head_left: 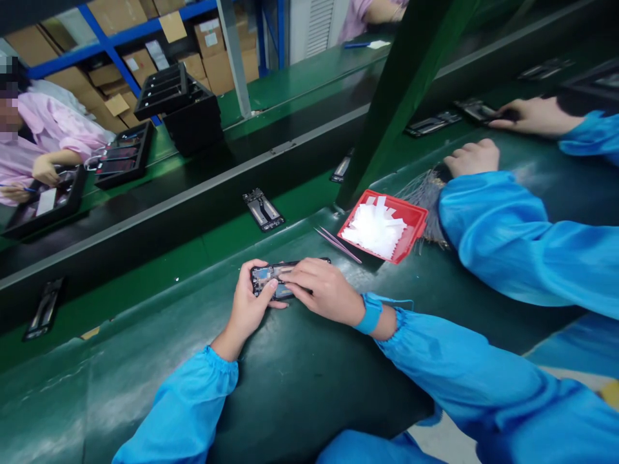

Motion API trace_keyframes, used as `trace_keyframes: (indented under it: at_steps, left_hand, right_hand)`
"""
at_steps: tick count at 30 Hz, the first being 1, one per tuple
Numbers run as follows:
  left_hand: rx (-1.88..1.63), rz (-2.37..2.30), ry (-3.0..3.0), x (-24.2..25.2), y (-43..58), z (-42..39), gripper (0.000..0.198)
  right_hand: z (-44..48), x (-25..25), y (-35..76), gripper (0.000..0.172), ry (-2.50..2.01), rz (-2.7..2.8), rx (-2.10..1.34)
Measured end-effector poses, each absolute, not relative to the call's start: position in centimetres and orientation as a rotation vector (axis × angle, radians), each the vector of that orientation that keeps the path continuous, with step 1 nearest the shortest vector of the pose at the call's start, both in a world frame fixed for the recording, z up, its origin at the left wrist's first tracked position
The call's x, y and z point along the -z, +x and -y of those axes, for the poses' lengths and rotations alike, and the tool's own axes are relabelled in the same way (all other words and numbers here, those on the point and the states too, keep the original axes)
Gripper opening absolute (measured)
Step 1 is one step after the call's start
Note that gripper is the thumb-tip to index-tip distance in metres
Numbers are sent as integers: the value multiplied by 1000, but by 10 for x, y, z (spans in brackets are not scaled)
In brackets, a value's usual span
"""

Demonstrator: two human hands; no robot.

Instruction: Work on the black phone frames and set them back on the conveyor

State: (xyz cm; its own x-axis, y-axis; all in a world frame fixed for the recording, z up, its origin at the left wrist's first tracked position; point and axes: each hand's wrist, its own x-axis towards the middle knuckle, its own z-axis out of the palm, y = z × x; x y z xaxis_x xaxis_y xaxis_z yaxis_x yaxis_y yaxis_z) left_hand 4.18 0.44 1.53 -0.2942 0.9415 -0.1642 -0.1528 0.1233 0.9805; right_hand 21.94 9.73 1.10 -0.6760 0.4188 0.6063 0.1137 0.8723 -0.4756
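Note:
My left hand (248, 308) grips one end of an opened phone (264, 274), thumb on top and fingers around its edge. Circuit boards and bare inner parts show on the phone's upper face, which is held just over the green mat. My right hand (325, 291), with a blue band at the wrist, lies across the other half of the phone. Its fingertips are pinched together against the inside; whatever they may hold is too small or hidden. Pink tweezers (338, 245) rest on the mat beyond my right hand, beside a red bin (412, 235) of white paper strips (374, 227).
Other opened phones (264, 209) lie along the green conveyor (193, 258). A green post (401, 96) rises behind the bin. To the right, a co-worker's blue sleeves (512, 238) reach in near a bundle of thin wires (428, 193). Black trays (193, 119) are stacked across the line.

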Motion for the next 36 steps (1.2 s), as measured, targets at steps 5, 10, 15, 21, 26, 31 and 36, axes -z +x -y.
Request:
trace_keyframes:
  at_steps: [5,10,15,21,26,31,36]
  left_hand:
    - [-1404,-1450,839,-12,46,-3,58]
    - [-1381,-1392,864,-10,44,-2,66]
    - [-1405,-1409,851,-10,47,-2,55]
    - [-1421,-1414,831,-13,50,0,52]
    - [-1421,-1424,781,-15,49,-2,52]
    - [-1397,-1461,774,-19,45,-4,53]
    - [-1401,-1488,847,-18,44,-3,53]
  right_hand:
    - [-97,-14,222,24,-367,2401,-300]
    - [-96,-17,222,19,-342,2301,-214]
    - [-96,-17,222,17,-334,2300,-192]
    - [-94,-16,222,15,-329,2280,-167]
    - [-92,-15,222,16,-337,2306,-174]
    - [-90,-15,220,23,-367,2373,-189]
    - [-91,-15,219,23,-358,2351,-201]
